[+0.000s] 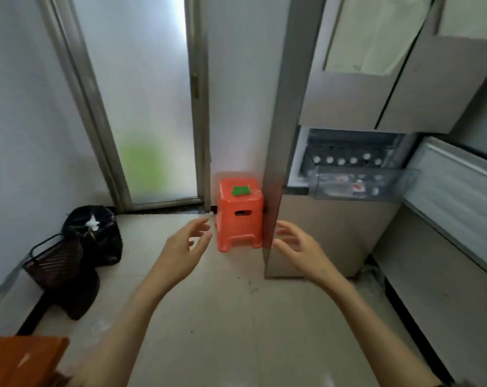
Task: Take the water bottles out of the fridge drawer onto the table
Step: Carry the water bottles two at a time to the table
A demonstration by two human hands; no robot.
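At the far left bottom I see an orange-brown corner that may be the table, but it is cut off, so I am not sure. Next to it on the floor sit a dark wire basket and a black trash bag. My left hand is held out over the floor, fingers spread wide, holding nothing. An orange stool stands against the wall just past it. My right hand is spread and empty too, in front of the fridge's corner edge. The water bottles are up and to the right of both hands, standing upright in the open fridge drawer, white caps in a row. My right hand is the nearer one, so I think it should reach up and right first. The picture is blurry, and the clear drawer front hides the bottle bodies, so I cannot count them well.
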